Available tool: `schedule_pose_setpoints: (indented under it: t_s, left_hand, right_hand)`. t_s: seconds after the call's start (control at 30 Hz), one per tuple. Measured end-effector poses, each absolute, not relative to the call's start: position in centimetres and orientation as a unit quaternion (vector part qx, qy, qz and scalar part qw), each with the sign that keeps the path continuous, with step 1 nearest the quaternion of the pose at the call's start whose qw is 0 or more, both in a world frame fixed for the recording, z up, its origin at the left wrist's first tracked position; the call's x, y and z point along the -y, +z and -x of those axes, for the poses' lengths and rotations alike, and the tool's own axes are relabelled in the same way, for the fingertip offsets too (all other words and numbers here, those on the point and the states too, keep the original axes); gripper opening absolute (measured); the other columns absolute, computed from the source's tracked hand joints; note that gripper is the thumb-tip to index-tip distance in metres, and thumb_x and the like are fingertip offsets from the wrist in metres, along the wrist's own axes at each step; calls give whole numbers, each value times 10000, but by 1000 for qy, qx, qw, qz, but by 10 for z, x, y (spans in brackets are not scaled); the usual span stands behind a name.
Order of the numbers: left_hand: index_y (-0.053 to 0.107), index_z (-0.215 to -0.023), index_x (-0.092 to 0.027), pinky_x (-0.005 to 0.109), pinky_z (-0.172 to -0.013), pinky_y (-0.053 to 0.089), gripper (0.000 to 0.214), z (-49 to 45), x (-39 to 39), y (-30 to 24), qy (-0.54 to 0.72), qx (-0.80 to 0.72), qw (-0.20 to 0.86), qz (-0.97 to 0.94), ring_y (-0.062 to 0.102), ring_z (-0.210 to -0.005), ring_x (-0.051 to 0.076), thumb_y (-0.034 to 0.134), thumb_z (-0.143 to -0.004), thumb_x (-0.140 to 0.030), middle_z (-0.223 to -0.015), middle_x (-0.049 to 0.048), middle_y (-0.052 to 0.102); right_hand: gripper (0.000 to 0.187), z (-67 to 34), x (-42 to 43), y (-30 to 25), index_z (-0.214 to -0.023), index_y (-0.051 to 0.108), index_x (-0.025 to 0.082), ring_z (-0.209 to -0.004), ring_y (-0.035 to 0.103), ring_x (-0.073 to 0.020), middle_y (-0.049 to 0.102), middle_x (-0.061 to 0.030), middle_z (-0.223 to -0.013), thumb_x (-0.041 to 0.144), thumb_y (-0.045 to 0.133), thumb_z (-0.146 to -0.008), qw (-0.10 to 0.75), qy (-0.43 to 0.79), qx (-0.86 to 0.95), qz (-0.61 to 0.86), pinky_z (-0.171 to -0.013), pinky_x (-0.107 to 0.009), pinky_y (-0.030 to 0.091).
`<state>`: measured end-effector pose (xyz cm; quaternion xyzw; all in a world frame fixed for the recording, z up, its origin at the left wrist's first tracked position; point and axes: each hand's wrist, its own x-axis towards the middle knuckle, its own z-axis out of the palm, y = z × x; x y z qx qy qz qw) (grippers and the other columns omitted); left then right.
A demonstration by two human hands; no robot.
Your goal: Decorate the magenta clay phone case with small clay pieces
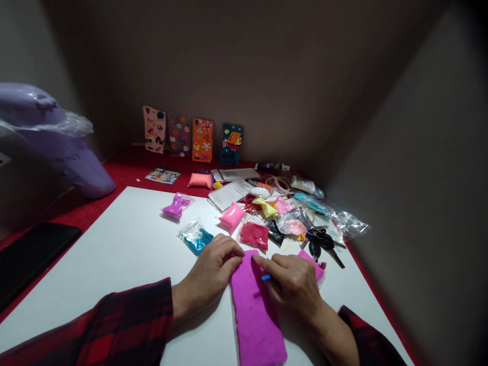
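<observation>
A long purple clay slab (256, 315) lies lengthwise before me on the white board, with a thin pale edge showing along its left side. My left hand (213, 272) is closed, thumb and fingers pressed together at the slab's upper left edge. Over the upper right part is my right hand (295, 284), its index fingertip on a tiny dark blue bit (252, 258) near the top end. A blue stick-like tool (266, 277) pokes out from under that hand's curled fingers; the rest of it is hidden. Shallow dents mark the clay.
Packets of teal clay (196, 238), red clay (254, 235) and pink clay (232, 217) lie beyond my hands. Keys (322, 244) sit right of a cluttered pile. Decorated phone cases (202, 140) lean on the back wall. A purple bottle-like object (76, 157) stands left, a black phone-like slab (34, 259) nearer.
</observation>
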<state>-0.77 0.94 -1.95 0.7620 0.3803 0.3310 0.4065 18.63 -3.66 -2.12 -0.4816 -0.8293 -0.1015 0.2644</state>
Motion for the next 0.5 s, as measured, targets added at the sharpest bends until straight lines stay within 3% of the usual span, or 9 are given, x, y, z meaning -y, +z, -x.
schedule_pose_setpoints:
  t_s: [0.17,0.4,0.5]
  left_hand:
    - [594,-756,-169,319,-733,424,139,7,-8,-18,335,-383,407,-758,522,-803,179,516,-837,-87,-793,28,572]
    - [589,-896,-173,297,-764,426,123,9,-7,-19,428,-412,390,-703,547,-832,165,466,-908,-181,-893,35,591]
    - [586,-836,-172,287,-729,413,148,9,-8,-18,436,-421,379,-699,537,-787,163,469,-913,-223,-837,26,583]
  right_hand:
    - [257,-186,37,-22,-855,725,186,-447,406,-123,507,4,-491,140,484,-779,270,-97,829,480,-481,-267,219]
    - [381,-190,36,-24,-1071,662,137,-487,548,-124,635,-1,-597,81,461,-752,367,-54,779,505,-502,-233,354]
    - [312,-189,35,-22,-1017,666,136,-505,589,-140,676,-16,-640,102,469,-778,376,-65,765,518,-512,-245,377]
